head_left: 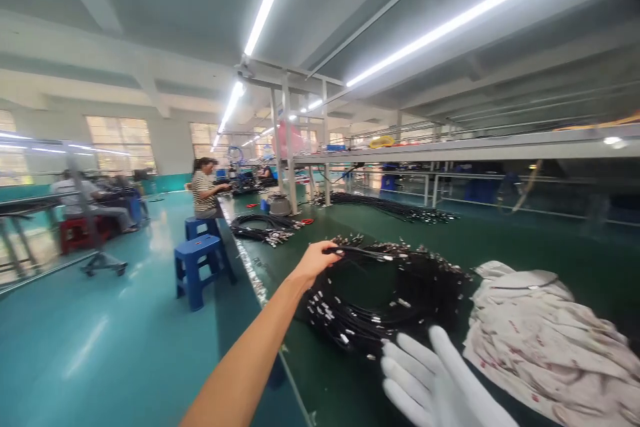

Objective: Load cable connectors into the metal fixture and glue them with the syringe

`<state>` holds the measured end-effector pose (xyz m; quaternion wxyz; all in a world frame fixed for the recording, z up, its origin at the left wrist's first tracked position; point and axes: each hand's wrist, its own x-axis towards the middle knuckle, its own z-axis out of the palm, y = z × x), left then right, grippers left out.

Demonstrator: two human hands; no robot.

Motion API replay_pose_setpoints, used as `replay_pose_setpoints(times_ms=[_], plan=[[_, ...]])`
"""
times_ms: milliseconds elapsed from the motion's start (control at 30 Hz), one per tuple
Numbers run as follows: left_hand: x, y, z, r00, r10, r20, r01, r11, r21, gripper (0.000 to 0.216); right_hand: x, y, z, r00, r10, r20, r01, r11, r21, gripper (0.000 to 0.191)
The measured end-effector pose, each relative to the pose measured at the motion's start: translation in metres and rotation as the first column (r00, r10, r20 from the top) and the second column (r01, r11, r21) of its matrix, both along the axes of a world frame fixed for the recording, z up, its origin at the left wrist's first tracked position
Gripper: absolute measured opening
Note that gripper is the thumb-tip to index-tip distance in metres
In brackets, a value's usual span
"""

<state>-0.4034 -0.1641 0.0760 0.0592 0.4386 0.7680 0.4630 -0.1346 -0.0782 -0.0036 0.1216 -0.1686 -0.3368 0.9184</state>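
My bare left hand (320, 260) is closed on a black cable (363, 253) with a shiny metal end, at the far left rim of a big ring-shaped heap of black cables (345, 320). Many small silvery ends show all over that heap, which lies on the green tabletop (330, 380). Lower down, my right hand (430, 373) wears a white glove. Its fingers are stretched and spread, palm up, just in front of the heap, with nothing in them. To its right lies a crumpled pale cloth (545, 340) with reddish marks.
Farther along the bench lie a smaller cable coil (255, 230) and a long cable bundle (390, 207). A shelf (475, 149) runs above the bench. Blue stools (197, 257) stand at the left side. A person in a striped top (204, 190) sits at the bench farther back.
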Motion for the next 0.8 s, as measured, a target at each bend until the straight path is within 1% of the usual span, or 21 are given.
replay_pose_setpoints(times_ms=[67,100,167,200,300,333,367,433,533,567,633,700,800], plan=[[-0.004,-0.001,-0.006,0.998,-0.018,0.065,0.015,0.999,0.047,0.024,-0.016,0.001,0.014,0.998,-0.064,0.017,0.065,0.991,-0.114,0.097],[-0.007,-0.001,-0.009,0.995,-0.027,0.098,0.021,0.997,0.068,0.023,-0.024,0.002,0.018,0.992,-0.120,0.025,0.123,0.982,-0.142,0.098],[-0.012,0.001,-0.016,0.986,-0.041,0.159,0.023,0.994,0.110,0.018,-0.041,0.008,0.018,0.974,-0.224,0.036,0.227,0.957,-0.180,0.097],[-0.014,0.001,-0.019,0.982,-0.047,0.184,0.023,0.991,0.130,0.016,-0.049,0.012,0.016,0.965,-0.260,0.020,0.259,0.948,-0.183,0.094],[-0.013,-0.001,-0.025,0.969,-0.069,0.236,0.025,0.983,0.184,0.013,-0.071,0.033,0.008,0.955,-0.295,0.005,0.292,0.941,-0.172,0.080],[-0.011,-0.003,-0.026,0.966,-0.077,0.246,0.027,0.980,0.199,0.013,-0.079,0.041,0.007,0.950,-0.312,-0.001,0.308,0.937,-0.165,0.074],[-0.009,-0.006,-0.027,0.963,-0.085,0.254,0.031,0.977,0.212,0.013,-0.087,0.050,0.008,0.935,-0.354,0.004,0.350,0.924,-0.155,0.065],[-0.005,-0.011,-0.031,0.958,-0.104,0.269,0.040,0.972,0.232,0.013,-0.102,0.067,0.014,0.916,-0.401,-0.013,0.395,0.908,-0.139,0.048],[-0.001,-0.016,-0.040,0.939,-0.144,0.311,0.062,0.963,0.261,0.016,-0.121,0.086,0.028,0.900,-0.429,-0.073,0.420,0.900,-0.116,0.026],[-0.001,-0.017,-0.044,0.928,-0.160,0.336,0.064,0.958,0.278,0.019,-0.125,0.091,0.032,0.896,-0.434,-0.099,0.424,0.900,-0.103,0.022],[-0.002,-0.017,-0.051,0.896,-0.184,0.404,0.043,0.941,0.334,0.028,-0.129,0.097,0.039,0.891,-0.425,-0.158,0.421,0.905,-0.056,0.019],[-0.004,-0.014,-0.058,0.849,-0.195,0.491,-0.027,0.912,0.409,0.036,-0.127,0.099,0.044,0.901,-0.382,-0.204,0.393,0.919,0.014,0.021],[-0.008,-0.006,-0.065,0.755,-0.191,0.627,-0.198,0.845,0.496,0.035,-0.115,0.098,0.043,0.925,-0.319,-0.209,0.347,0.930,0.117,0.021]])
